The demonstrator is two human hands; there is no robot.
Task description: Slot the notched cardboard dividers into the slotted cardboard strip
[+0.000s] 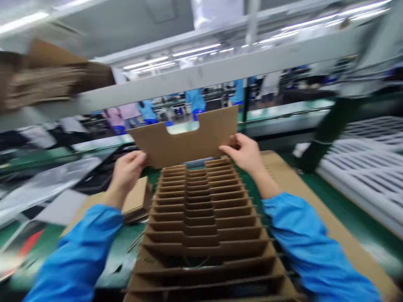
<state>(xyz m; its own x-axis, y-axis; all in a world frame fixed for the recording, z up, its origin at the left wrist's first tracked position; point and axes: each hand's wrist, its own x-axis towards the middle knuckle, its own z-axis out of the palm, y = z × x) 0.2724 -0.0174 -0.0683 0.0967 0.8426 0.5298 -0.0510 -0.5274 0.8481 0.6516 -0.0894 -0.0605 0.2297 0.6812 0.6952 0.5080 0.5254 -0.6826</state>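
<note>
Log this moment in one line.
left hand: holds notched panel | right hand: holds panel's other end | cardboard dividers: standing in row

Brown cardboard panel, top edge notched, standing slightly slanted at the divider grid's far end, grid of parallel notched cardboard slats

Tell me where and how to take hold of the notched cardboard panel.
The notched cardboard panel is probably best pinched at its two short ends, from left and right, where the left hand and right hand are. It is wide, thin and raised, with a cutout in its top edge and cardboard dividers below.
</note>
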